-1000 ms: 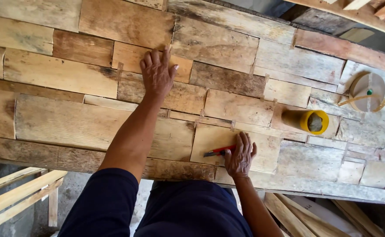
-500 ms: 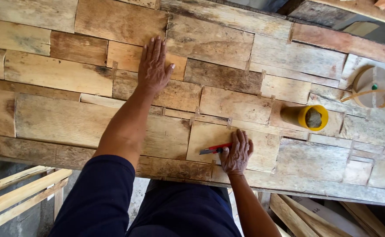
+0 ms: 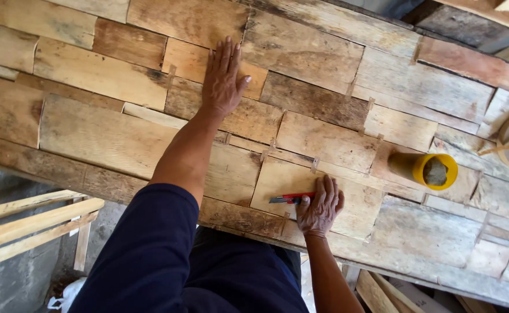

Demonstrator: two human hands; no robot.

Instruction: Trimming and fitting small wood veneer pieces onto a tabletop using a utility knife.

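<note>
The left hand (image 3: pixel 222 78) lies flat, fingers spread, on the patchwork wooden worktop (image 3: pixel 92 133). The right hand (image 3: pixel 321 206) is closed around a red utility knife (image 3: pixel 292 199) — its blade pointing left, resting on a pale board near the front edge. A yellow-rimmed tube (image 3: pixel 428 170) lies nearby.

A patchwork wooden tabletop (image 3: pixel 92 133) in daylight, with a grey concrete floor (image 3: pixel 11 278) and wooden slats (image 3: pixel 28 223) below.
</note>
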